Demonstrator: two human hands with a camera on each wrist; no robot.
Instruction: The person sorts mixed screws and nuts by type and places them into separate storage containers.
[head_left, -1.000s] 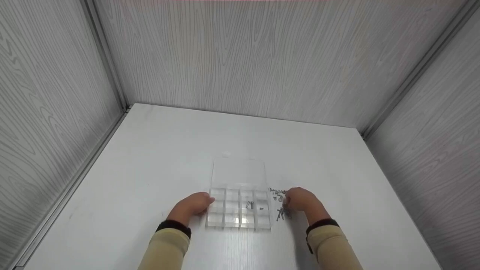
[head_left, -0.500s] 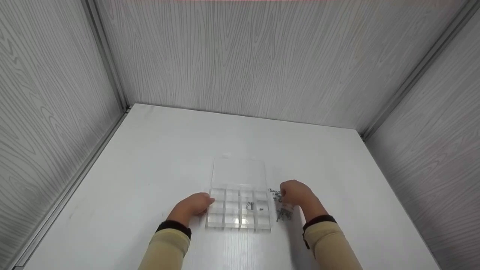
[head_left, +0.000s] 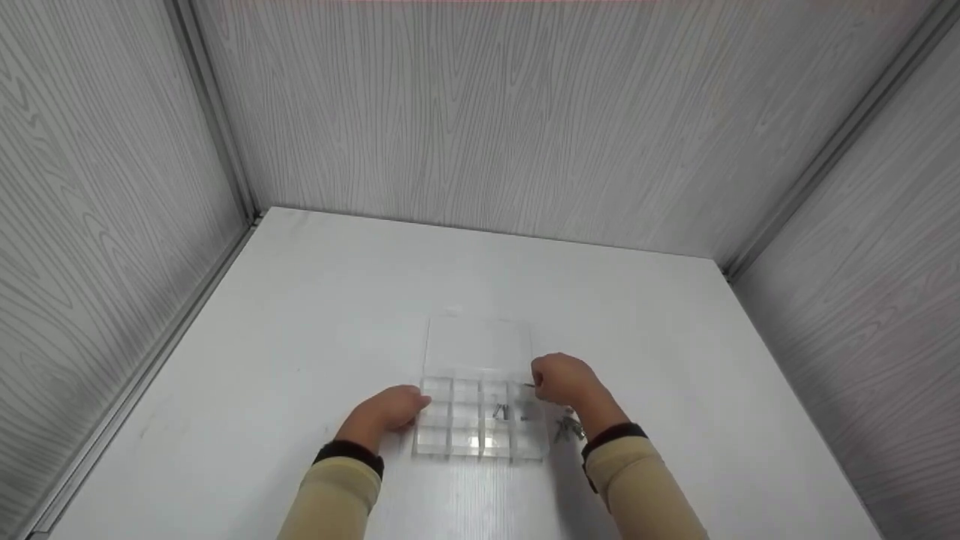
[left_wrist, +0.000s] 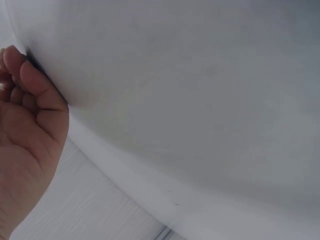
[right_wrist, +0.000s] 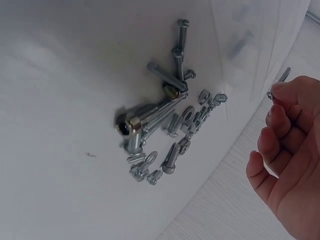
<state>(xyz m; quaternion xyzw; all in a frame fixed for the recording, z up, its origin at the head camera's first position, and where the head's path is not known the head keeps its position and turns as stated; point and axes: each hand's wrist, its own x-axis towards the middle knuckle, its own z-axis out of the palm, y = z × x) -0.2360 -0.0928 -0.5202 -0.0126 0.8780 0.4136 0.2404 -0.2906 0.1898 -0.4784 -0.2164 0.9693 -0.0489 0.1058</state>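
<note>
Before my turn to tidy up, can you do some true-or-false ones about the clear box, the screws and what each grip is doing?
1. The right grip pinches a small screw. True.
2. The clear lid is shut over the box. False: it lies open, beyond the compartments.
3. Loose metal screws lie outside the box. True.
4. Every compartment is empty. False: a few metal pieces lie in the box.
5. The left grip is at the box's left edge. True.
6. The table is black. False: it is white.
</note>
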